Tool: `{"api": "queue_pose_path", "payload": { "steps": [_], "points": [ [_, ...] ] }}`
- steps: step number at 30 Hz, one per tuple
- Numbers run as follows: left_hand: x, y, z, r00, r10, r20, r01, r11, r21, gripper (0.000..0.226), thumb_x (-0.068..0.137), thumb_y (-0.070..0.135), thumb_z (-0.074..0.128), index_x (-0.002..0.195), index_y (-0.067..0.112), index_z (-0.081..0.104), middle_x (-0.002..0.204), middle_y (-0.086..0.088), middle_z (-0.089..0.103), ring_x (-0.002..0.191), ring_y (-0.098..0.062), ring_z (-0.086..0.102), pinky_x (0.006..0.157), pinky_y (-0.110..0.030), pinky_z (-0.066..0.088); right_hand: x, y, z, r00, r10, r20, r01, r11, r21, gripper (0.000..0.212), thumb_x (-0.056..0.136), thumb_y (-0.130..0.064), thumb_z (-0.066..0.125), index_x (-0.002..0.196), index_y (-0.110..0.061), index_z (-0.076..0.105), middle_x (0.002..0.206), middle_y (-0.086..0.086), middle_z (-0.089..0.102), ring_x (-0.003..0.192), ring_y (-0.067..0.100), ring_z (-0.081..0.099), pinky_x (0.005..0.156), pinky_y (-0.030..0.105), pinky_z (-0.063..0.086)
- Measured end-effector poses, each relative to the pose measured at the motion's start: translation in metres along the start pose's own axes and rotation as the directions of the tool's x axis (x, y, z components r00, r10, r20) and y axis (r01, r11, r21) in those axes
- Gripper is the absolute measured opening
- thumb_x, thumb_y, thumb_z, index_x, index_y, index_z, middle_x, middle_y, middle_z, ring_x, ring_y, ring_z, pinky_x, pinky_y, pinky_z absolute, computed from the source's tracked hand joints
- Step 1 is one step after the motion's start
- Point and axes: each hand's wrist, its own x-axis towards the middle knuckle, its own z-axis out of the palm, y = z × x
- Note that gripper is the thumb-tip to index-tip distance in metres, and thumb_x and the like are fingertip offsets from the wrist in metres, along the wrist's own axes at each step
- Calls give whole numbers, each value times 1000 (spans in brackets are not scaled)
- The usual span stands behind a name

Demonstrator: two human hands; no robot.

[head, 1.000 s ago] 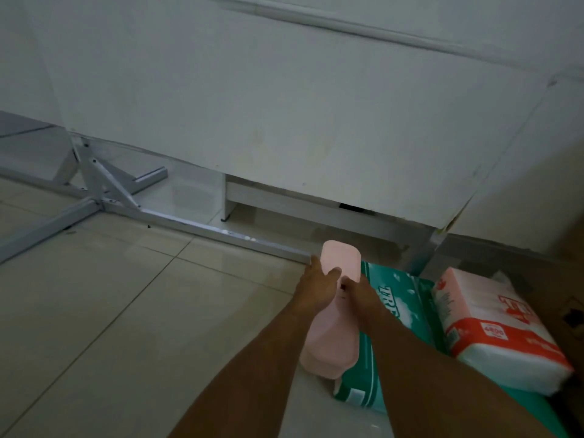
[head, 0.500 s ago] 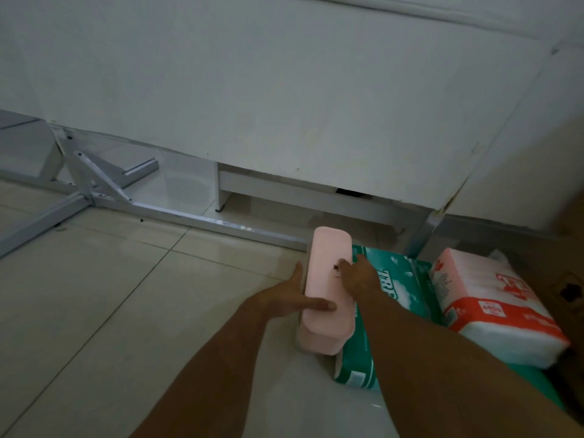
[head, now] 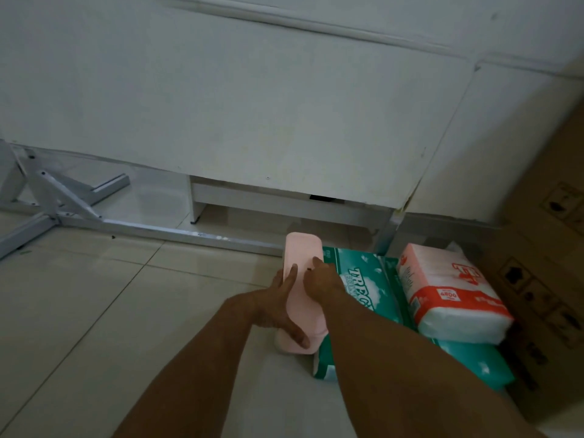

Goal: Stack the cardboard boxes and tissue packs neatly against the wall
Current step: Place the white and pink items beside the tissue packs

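Note:
A pink tissue box (head: 301,251) stands on the tiled floor, pressed against the left side of a green tissue pack (head: 363,279). My left hand (head: 279,308) grips the pink box along its left side and near end. My right hand (head: 320,281) rests on the box's top by a small dark slot. A red-and-white tissue pack (head: 448,295) lies on top of the green pack. A large cardboard box (head: 543,248) rises at the far right. Behind it all is the white wall (head: 252,105).
A silver metal frame (head: 76,213) with a long rail lies on the floor along the wall at left. A white furniture base (head: 284,207) sits under the wall panel. Bare floor tiles (head: 94,311) stretch to the left.
The pink box has come down from my raised hands onto the floor beside the green pack. My left hand has slid back to its near end.

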Motion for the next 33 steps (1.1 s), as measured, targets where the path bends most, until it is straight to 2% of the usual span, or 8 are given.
{"api": "queue_pose_path", "payload": {
  "steps": [6, 17, 19, 22, 23, 26, 29, 33],
  "points": [
    [0, 1, -1, 999, -8, -51, 8, 1000, -11, 138, 70, 40, 82, 148, 23, -29, 162, -1, -18, 150, -29, 12, 118, -46, 25, 2, 2, 2, 999, -3, 36, 1, 999, 34, 47, 103, -28, 33, 147, -14, 30, 138, 19, 43, 122, 33, 51, 100, 42, 45],
    [1, 3, 0, 996, -25, -83, 19, 997, -73, 138, 67, 38, 84, 151, 19, -24, 164, -2, -7, 148, -28, 19, 118, -45, 27, -5, 2, -3, 997, 19, 76, -25, 997, 77, 56, 102, -31, 36, 155, -21, 18, 152, 19, 28, 131, 36, 44, 108, 46, 42],
    [-1, 4, -1, 997, -17, -78, 9, 995, -102, 144, 60, 41, 86, 151, 21, -23, 163, -1, -8, 147, -28, 19, 118, -46, 28, -7, 4, -5, 996, 16, 88, -23, 997, 77, 57, 102, -31, 37, 154, -21, 17, 151, 20, 29, 131, 36, 44, 108, 46, 42],
    [-8, 10, -6, 993, -1, -118, -16, 989, -144, 163, 33, 63, 83, 151, 25, -22, 163, 1, -6, 146, -27, 23, 115, -48, 34, -11, 6, -11, 996, -4, 87, -4, 996, 87, 57, 101, -32, 39, 153, -19, 20, 150, 20, 30, 131, 37, 43, 108, 46, 41],
    [-8, 11, -8, 990, 4, -143, -26, 988, -150, 163, 31, 64, 83, 152, 25, -20, 163, 2, -5, 146, -27, 23, 114, -48, 35, -12, 7, -13, 997, -11, 83, 4, 996, 89, 58, 100, -33, 40, 153, -18, 20, 149, 20, 31, 132, 37, 43, 109, 46, 40],
    [-14, 20, -14, 977, 9, -214, -45, 985, -168, 147, 51, 45, 90, 154, 24, -13, 163, 1, -2, 146, -27, 23, 113, -48, 36, -16, 8, -22, 998, -31, 56, 27, 996, 81, 60, 100, -37, 42, 151, -15, 21, 149, 22, 31, 134, 37, 38, 110, 44, 37],
    [-22, 31, -20, 963, 27, -270, -75, 983, -167, 136, 58, 37, 89, 155, 24, -5, 163, 0, 3, 145, -27, 26, 112, -48, 39, -20, 8, -29, 998, -46, 31, 43, 996, 81, 61, 100, -41, 41, 151, -14, 22, 152, 21, 28, 137, 38, 33, 110, 44, 33],
    [-31, 45, -26, 931, 10, -365, -49, 994, -98, 119, 73, 30, 81, 155, 19, -4, 163, -2, 2, 149, -24, 14, 117, -40, 26, -23, -1, -31, 999, -53, 13, 51, 990, 133, 63, 98, -47, 41, 151, -16, 24, 154, 21, 26, 137, 38, 34, 111, 44, 34]
  ]
}}
